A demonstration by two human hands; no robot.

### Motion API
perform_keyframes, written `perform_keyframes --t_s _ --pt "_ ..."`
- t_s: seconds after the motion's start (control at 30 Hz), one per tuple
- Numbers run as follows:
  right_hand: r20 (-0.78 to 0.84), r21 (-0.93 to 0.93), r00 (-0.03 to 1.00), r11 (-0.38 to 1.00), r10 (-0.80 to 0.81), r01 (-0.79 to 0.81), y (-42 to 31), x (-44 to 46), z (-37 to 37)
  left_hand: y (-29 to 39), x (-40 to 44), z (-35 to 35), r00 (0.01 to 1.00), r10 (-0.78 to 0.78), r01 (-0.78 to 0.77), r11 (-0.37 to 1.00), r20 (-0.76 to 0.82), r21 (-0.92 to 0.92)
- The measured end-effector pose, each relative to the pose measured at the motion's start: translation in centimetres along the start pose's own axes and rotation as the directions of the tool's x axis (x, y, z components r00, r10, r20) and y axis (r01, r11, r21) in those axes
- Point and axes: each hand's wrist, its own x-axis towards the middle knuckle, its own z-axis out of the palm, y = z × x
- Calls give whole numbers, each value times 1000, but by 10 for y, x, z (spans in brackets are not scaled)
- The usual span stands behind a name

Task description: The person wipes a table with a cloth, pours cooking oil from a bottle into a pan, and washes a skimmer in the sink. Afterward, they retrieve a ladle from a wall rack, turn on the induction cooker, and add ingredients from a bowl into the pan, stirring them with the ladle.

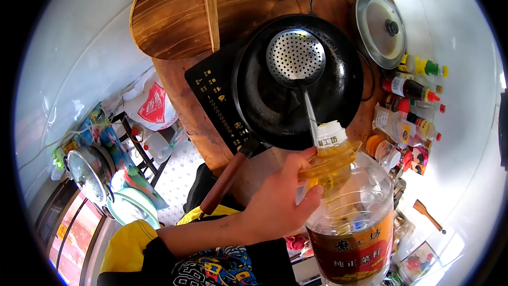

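Observation:
My left hand [283, 193] reaches in from the lower left, its fingers and thumb closed round the yellow handle at the neck of a large clear cooking oil bottle [349, 251]. A white cap [330, 133] sits on the bottle, which has a red and brown label. My right hand is not in view. Beyond the bottle, a black wok [254, 111] rests on a black induction cooker [203, 82]. Lying in the wok is a perforated metal skimmer [295, 57], its handle running towards me and partly hidden by the bottle cap. The wok's brown handle [227, 180] points to the lower left.
A round wooden lid [174, 16] stands at the back left, a glass pot lid [378, 29] at the back right. Several sauce bottles [410, 89] line the right side of the wooden counter [182, 122]. Pots [87, 177] and a green basin [132, 204] are on the left.

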Motion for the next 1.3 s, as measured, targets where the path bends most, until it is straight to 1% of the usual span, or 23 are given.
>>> perform_keyframes --t_s 0.07,0.2,0.27,0.3,0.37,0.4,0.47,0.53,0.6,0.67,0.7,0.77,0.9,0.97,1.03,1.1,1.17,1.2,1.23,1.27,1.3 --pt "-4 10 1000 1000 7 -7 3 0 -1 4 -2 2 994 110 -109 990 1 86" --pt "1 39 1000 999 16 -16 12 3 -4 24 -5 1 986 165 -167 978 29 129" --pt "1 60 1000 998 23 -23 19 6 -7 35 -8 -1 973 212 -225 960 93 164" --pt "9 75 999 997 34 -34 25 7 -10 41 -10 -2 971 218 -233 958 98 169" --pt "8 102 999 994 41 -42 35 8 -17 52 -15 -3 975 129 -173 952 182 252" --pt "9 114 999 992 50 -51 43 10 -19 55 -17 -2 973 133 -180 949 189 258" --pt "12 154 997 985 72 -73 62 12 -28 60 -21 -2 962 198 -253 903 187 348" --pt "32 199 996 976 89 -93 84 14 -36 65 -29 -2 958 212 -271 891 194 364" --pt "35 250 989 957 143 -147 115 14 -48 68 -37 0 953 228 -290 881 202 374" --pt "52 295 979 934 195 -201 148 13 -59 69 -47 1 900 374 -436 797 224 418" --pt "61 308 976 926 211 -219 163 14 -63 74 -53 1 895 382 -445 790 229 421" --pt "74 345 965 902 251 -261 189 13 -70 88 -67 4 904 351 -425 797 243 429" --pt "115 378 954 876 277 -300 219 15 -73 87 -91 6 866 386 -494 752 316 437" --pt "141 386 955 874 261 -296 221 17 -72 84 -103 7 884 274 -415 832 379 368" --pt "173 381 963 888 205 -258 211 19 -73 76 -114 11 869 285 -447 803 405 394" --pt "210 380 972 907 104 -179 186 16 -75 65 -124 14 854 285 -472 777 436 417" --pt "247 344 968 938 -46 -44 141 -1 -77 52 -132 17 842 285 -507 708 459 492" --pt "250 309 961 950 -121 39 115 -15 -76 42 -136 17 838 278 -510 708 470 489" --pt "270 189 949 975 -163 114 76 -39 -64 32 -138 17 819 313 -552 656 480 514" --pt "232 149 936 961 -265 235 51 -55 -61 23 -139 18 797 351 -595 599 492 536" --pt "185 27 948 966 -259 259 21 -82 -50 17 -142 19 788 349 -604 597 507 529"
